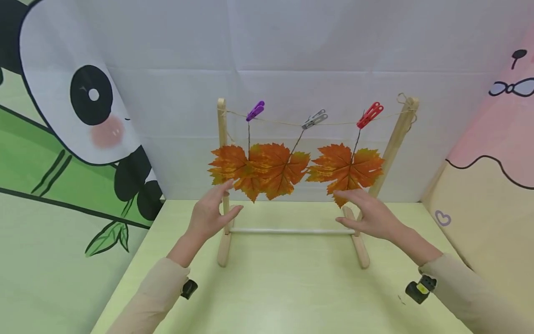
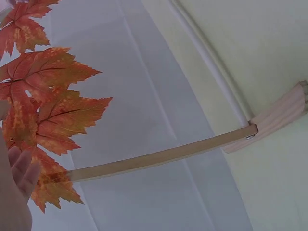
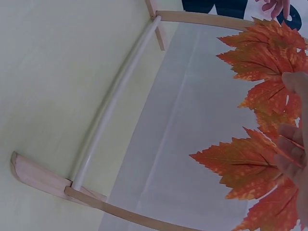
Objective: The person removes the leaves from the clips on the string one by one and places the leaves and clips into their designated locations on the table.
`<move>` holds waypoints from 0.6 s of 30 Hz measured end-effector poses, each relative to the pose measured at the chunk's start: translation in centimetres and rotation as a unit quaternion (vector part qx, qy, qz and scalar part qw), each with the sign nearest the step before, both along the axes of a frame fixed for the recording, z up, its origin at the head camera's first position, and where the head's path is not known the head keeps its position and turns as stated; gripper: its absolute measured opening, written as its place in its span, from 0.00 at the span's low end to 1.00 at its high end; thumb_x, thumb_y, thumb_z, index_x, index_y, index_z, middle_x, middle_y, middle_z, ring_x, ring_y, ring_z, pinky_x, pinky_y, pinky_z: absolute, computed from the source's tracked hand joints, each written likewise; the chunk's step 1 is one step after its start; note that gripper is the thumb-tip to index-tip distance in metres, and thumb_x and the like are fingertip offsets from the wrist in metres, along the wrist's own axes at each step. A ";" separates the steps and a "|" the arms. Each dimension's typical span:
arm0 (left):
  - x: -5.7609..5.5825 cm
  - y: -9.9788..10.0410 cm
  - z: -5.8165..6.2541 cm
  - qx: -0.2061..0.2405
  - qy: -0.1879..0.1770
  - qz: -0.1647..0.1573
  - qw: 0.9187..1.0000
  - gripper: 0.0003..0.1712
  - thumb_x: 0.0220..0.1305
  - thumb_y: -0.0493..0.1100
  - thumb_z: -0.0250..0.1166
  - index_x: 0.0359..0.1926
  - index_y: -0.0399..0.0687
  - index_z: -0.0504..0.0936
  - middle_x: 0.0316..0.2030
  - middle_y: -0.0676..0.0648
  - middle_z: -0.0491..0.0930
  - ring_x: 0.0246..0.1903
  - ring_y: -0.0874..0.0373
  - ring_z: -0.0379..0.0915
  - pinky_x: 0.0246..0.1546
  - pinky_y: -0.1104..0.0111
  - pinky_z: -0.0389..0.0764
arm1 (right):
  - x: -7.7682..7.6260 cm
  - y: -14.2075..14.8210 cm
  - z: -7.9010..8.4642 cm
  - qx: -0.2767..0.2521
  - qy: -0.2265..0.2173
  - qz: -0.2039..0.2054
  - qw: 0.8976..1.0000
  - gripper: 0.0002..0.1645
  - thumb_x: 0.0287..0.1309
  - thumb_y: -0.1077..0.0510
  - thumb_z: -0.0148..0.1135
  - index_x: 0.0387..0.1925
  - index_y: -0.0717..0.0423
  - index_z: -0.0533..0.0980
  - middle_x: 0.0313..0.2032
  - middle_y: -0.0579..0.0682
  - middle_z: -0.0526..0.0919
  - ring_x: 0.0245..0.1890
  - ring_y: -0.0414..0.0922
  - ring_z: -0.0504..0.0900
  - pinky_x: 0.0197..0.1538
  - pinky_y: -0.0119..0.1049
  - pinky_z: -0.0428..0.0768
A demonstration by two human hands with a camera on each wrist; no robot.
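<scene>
L hand [image 1: 210, 214], R hand [image 1: 374, 214]: fingers/thumbs well apart, nr leaves [image 1: 280, 172].

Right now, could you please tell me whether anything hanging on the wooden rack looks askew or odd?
One thing: from the grey clothespin, the middle orange maple-shaped leaf hangs on a slanted brown stem, overlapping the left orange maple-shaped leaf, so it looks askew.
</scene>
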State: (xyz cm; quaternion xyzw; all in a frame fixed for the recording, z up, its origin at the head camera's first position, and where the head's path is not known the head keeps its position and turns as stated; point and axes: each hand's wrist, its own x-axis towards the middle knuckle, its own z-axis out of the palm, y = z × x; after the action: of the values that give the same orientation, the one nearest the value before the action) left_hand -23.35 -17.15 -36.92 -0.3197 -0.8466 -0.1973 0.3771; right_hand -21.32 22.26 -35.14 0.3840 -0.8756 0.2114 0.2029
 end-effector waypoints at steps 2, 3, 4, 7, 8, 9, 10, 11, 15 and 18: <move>-0.1 0.3 0.7 0.015 -0.008 0.006 1.000 0.37 0.43 0.43 0.73 0.55 0.36 0.70 0.39 0.42 0.78 0.34 0.53 0.76 0.23 0.65 0.77 | -0.2 0.1 0.5 0.002 0.001 0.003 1.000 0.37 0.40 0.55 0.72 0.54 0.62 0.70 0.46 0.54 0.78 0.46 0.49 0.75 0.45 0.46 0.75; -0.1 0.5 1.0 0.019 -0.010 0.008 1.000 0.37 0.43 0.43 0.73 0.55 0.36 0.70 0.39 0.42 0.78 0.33 0.53 0.75 0.22 0.65 0.77 | -0.4 0.1 0.8 0.003 0.000 0.003 1.000 0.37 0.40 0.55 0.72 0.54 0.63 0.70 0.46 0.54 0.78 0.45 0.49 0.75 0.44 0.46 0.75; -0.2 0.6 1.3 0.021 -0.010 0.007 1.000 0.37 0.44 0.43 0.73 0.55 0.35 0.70 0.39 0.42 0.78 0.33 0.53 0.75 0.22 0.65 0.77 | -0.5 0.1 1.0 0.002 0.001 0.004 1.000 0.37 0.39 0.56 0.72 0.54 0.63 0.70 0.46 0.54 0.78 0.45 0.49 0.75 0.44 0.46 0.75; -0.4 1.0 2.1 0.024 -0.012 0.002 1.000 0.38 0.44 0.43 0.73 0.56 0.35 0.69 0.41 0.41 0.78 0.34 0.51 0.75 0.23 0.63 0.77 | -0.8 0.0 1.7 -0.001 0.010 0.012 1.000 0.37 0.38 0.58 0.73 0.54 0.62 0.71 0.44 0.53 0.78 0.44 0.49 0.74 0.43 0.45 0.75; -0.4 1.1 2.3 0.025 -0.012 -0.001 1.000 0.38 0.44 0.42 0.73 0.56 0.35 0.69 0.42 0.40 0.78 0.35 0.51 0.75 0.24 0.63 0.77 | -0.9 -0.1 1.9 -0.002 0.015 0.014 1.000 0.37 0.39 0.57 0.72 0.54 0.61 0.71 0.44 0.54 0.78 0.43 0.49 0.74 0.42 0.44 0.75; -0.5 1.2 2.6 0.026 -0.012 -0.003 1.000 0.38 0.44 0.42 0.73 0.56 0.35 0.68 0.43 0.40 0.78 0.35 0.50 0.76 0.25 0.62 0.78 | -1.0 -0.2 2.1 -0.002 0.021 0.015 1.000 0.37 0.39 0.57 0.72 0.54 0.61 0.71 0.44 0.54 0.78 0.43 0.49 0.74 0.42 0.44 0.76; -0.6 1.3 2.8 0.026 -0.012 -0.005 1.000 0.38 0.45 0.42 0.73 0.57 0.35 0.68 0.43 0.40 0.78 0.36 0.49 0.76 0.25 0.62 0.78 | -1.1 -0.3 2.4 -0.002 0.025 0.016 1.000 0.37 0.39 0.57 0.72 0.54 0.61 0.71 0.44 0.54 0.78 0.43 0.49 0.74 0.42 0.44 0.76; -0.6 1.4 3.1 0.027 -0.011 -0.007 1.000 0.38 0.45 0.42 0.73 0.57 0.36 0.68 0.43 0.40 0.78 0.37 0.49 0.76 0.26 0.61 0.78 | -1.2 -0.4 2.6 -0.002 0.029 0.017 0.999 0.37 0.39 0.57 0.72 0.54 0.61 0.71 0.45 0.54 0.78 0.43 0.49 0.74 0.41 0.43 0.76; -1.0 1.9 3.9 0.026 -0.002 -0.011 1.000 0.38 0.45 0.42 0.72 0.57 0.36 0.68 0.43 0.40 0.78 0.36 0.48 0.76 0.22 0.65 0.76 | -1.6 -0.8 3.4 -0.002 0.044 0.023 0.999 0.37 0.39 0.56 0.72 0.54 0.62 0.71 0.45 0.55 0.78 0.43 0.49 0.75 0.42 0.44 0.76; -1.2 2.4 4.6 0.019 0.007 -0.010 1.000 0.38 0.46 0.42 0.72 0.58 0.38 0.67 0.42 0.41 0.78 0.36 0.49 0.76 0.15 0.69 0.69 | -1.9 -1.1 4.0 -0.004 0.049 0.030 0.998 0.36 0.39 0.56 0.72 0.53 0.63 0.71 0.45 0.55 0.78 0.45 0.50 0.74 0.44 0.46 0.75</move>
State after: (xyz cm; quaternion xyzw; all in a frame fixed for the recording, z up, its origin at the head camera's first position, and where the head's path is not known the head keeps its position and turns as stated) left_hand -24.57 -14.79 -32.32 -0.3223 -0.8366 -0.2151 0.3872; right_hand -23.22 21.18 -31.09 0.4196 -0.8516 0.2017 0.2408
